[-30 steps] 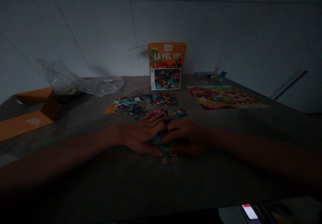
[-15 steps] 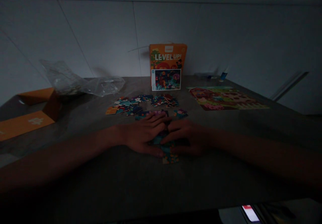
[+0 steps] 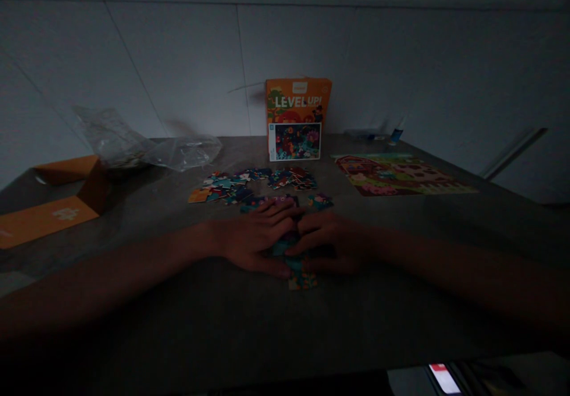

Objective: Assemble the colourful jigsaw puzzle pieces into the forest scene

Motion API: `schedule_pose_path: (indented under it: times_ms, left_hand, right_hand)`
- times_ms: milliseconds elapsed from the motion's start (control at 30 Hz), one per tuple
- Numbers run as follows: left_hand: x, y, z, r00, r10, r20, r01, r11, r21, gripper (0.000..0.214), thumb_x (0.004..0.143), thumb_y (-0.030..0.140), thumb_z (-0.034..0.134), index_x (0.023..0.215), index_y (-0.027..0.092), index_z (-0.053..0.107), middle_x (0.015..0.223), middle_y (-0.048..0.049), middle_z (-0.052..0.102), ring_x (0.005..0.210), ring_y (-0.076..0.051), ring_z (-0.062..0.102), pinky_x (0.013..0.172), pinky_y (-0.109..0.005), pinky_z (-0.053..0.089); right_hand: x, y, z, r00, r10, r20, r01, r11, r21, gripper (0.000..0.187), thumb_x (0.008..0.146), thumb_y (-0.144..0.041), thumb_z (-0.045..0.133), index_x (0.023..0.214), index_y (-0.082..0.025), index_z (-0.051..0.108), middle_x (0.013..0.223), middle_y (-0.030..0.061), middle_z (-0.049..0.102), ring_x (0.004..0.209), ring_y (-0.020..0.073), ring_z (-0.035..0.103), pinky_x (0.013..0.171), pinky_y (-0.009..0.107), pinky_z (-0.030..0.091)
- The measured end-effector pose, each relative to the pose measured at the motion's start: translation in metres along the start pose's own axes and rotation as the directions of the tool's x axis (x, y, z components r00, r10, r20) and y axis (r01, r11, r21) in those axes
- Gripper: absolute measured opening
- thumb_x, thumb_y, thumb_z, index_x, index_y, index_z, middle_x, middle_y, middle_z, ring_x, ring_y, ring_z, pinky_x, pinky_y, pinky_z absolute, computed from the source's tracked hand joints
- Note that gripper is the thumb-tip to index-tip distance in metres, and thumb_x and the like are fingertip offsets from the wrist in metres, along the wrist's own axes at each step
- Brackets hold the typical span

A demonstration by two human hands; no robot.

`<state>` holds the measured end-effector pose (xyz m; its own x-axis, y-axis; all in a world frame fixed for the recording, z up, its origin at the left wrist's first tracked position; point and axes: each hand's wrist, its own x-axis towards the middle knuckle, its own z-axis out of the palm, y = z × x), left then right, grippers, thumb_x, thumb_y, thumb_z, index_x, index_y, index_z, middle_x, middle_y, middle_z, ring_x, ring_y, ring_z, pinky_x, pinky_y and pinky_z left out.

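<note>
Dim light covers a pale panelled wall (image 3: 178, 57) and the grey table (image 3: 187, 325) in front of it. At far left lies an orange box (image 3: 40, 227) with a white jigsaw emblem, and just beyond it sit crumpled clear plastic bags (image 3: 189, 151). Loose puzzle pieces (image 3: 227, 187) are heaped nearer the middle, some overlapping. The left hand (image 3: 260, 238) lies flat, palm down, fingers extended and thumb apart, over the puzzle section (image 3: 303, 280), which is at table centre and partly hidden beneath both hands. Behind stands an orange LEVEL UP! box (image 3: 299, 102), a dark picture card (image 3: 297, 142) upright against its front. A small puzzle cluster (image 3: 319, 202) lies just beyond the right hand (image 3: 332, 238), whose fingers bend onto the section, thumb spread from forefinger; whether it pinches anything I cannot tell. Farther right are a flat farm picture (image 3: 396, 176), a blue-labelled bottle (image 3: 396, 136) behind it and, below the table's near edge, a lit screen (image 3: 445, 378).
</note>
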<state>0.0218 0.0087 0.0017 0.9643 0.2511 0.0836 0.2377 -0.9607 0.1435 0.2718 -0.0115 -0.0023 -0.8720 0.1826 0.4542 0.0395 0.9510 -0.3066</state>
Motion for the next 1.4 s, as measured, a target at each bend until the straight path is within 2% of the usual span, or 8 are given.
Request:
schedule_pose_path:
  times_ms: [133,300,433,633,767,867,1100,1400]
  left_hand:
    - [0.0005,0.0014,-0.0025,1.0,0.002,0.011,-0.002,1.0,0.008,0.078,0.089,0.069,0.063,0.139,0.014,0.041,0.163,-0.029,0.03,0.156,-0.047,0.019,0.123,-0.07,0.021]
    - [0.002,0.0057,-0.0082,0.999,-0.026,0.047,0.026,1.0,-0.007,0.055,0.098,0.061,0.054,0.128,0.015,0.048,0.163,-0.0259,0.032,0.157,-0.044,0.016,0.125,-0.067,0.019]
    - [0.0019,0.0068,-0.0085,0.997,-0.052,0.065,0.052,0.999,0.0,0.048,0.102,0.054,0.047,0.127,0.013,0.048,0.164,-0.0251,0.03,0.158,-0.043,0.012,0.126,-0.066,0.017]
    - [0.0016,0.0049,-0.0043,0.999,-0.028,0.021,0.027,0.999,0.029,0.05,0.102,0.054,0.047,0.131,0.014,0.047,0.163,-0.0253,0.033,0.158,-0.041,0.016,0.127,-0.065,0.017]
    - [0.0014,0.0053,-0.0048,1.0,-0.024,0.019,0.024,1.0,0.01,0.05,0.102,0.053,0.049,0.129,0.011,0.048,0.162,-0.028,0.032,0.157,-0.045,0.017,0.125,-0.068,0.018]
    - [0.0011,0.0055,-0.0055,1.0,-0.025,0.015,0.025,1.0,0.0,0.05,0.102,0.053,0.049,0.13,0.012,0.048,0.163,-0.0269,0.032,0.157,-0.045,0.017,0.125,-0.067,0.018]
    - [0.0005,0.0033,-0.0042,1.0,-0.011,-0.014,0.011,1.0,-0.029,0.042,0.1,0.051,0.054,0.123,0.017,0.049,0.161,-0.023,0.038,0.157,-0.043,0.02,0.126,-0.066,0.019]
    - [0.0004,0.0035,-0.0043,1.0,-0.016,-0.017,0.015,1.0,-0.021,0.047,0.099,0.051,0.055,0.127,0.014,0.049,0.162,-0.0258,0.034,0.156,-0.044,0.021,0.125,-0.067,0.02]
  right_hand:
    - [0.0001,0.0016,0.0013,1.0,0.024,0.003,-0.025,1.0,0.02,0.027,0.096,-0.036,0.066,0.111,-0.015,0.076,0.095,0.0098,0.071,0.088,0.0187,0.065,0.079,0.032,0.051]
    - [0.0012,0.0057,0.0024,0.996,0.08,-0.026,-0.075,0.984,0.159,0.025,0.097,-0.034,0.064,0.112,-0.017,0.074,0.1,0.0096,0.074,0.097,0.0191,0.069,0.089,0.034,0.053]
    - [0.0002,0.007,0.0024,0.993,0.122,-0.01,-0.119,0.982,0.144,0.027,0.096,-0.035,0.065,0.115,-0.017,0.072,0.101,0.0092,0.075,0.099,0.02,0.068,0.091,0.037,0.054]
    - [-0.0038,0.0075,0.0037,0.989,0.147,-0.023,-0.145,0.986,0.08,0.035,0.096,-0.039,0.064,0.119,-0.014,0.07,0.079,0.002,0.068,0.07,0.0143,0.06,0.073,0.03,0.052]
    - [-0.0036,0.008,0.0038,0.989,0.15,-0.012,-0.148,0.986,0.077,0.035,0.097,-0.04,0.062,0.118,-0.014,0.07,0.075,0.0008,0.064,0.067,0.0137,0.057,0.066,0.028,0.048]
    - [-0.0017,0.007,0.003,0.99,0.135,-0.025,-0.132,0.986,0.1,0.033,0.096,-0.037,0.064,0.118,-0.013,0.07,0.078,0.0019,0.066,0.07,0.014,0.06,0.07,0.028,0.049]
    - [0.0008,0.0048,0.0013,0.995,0.096,-0.017,-0.093,0.987,0.129,0.024,0.097,-0.032,0.063,0.11,-0.015,0.073,0.098,0.0091,0.073,0.09,0.0176,0.067,0.082,0.032,0.052]
    - [0.0004,0.0032,-0.0007,0.997,0.072,0.025,-0.074,0.992,0.105,0.018,0.096,-0.026,0.063,0.085,-0.015,0.071,0.077,0.0027,0.062,0.075,0.0137,0.057,0.071,0.027,0.046]
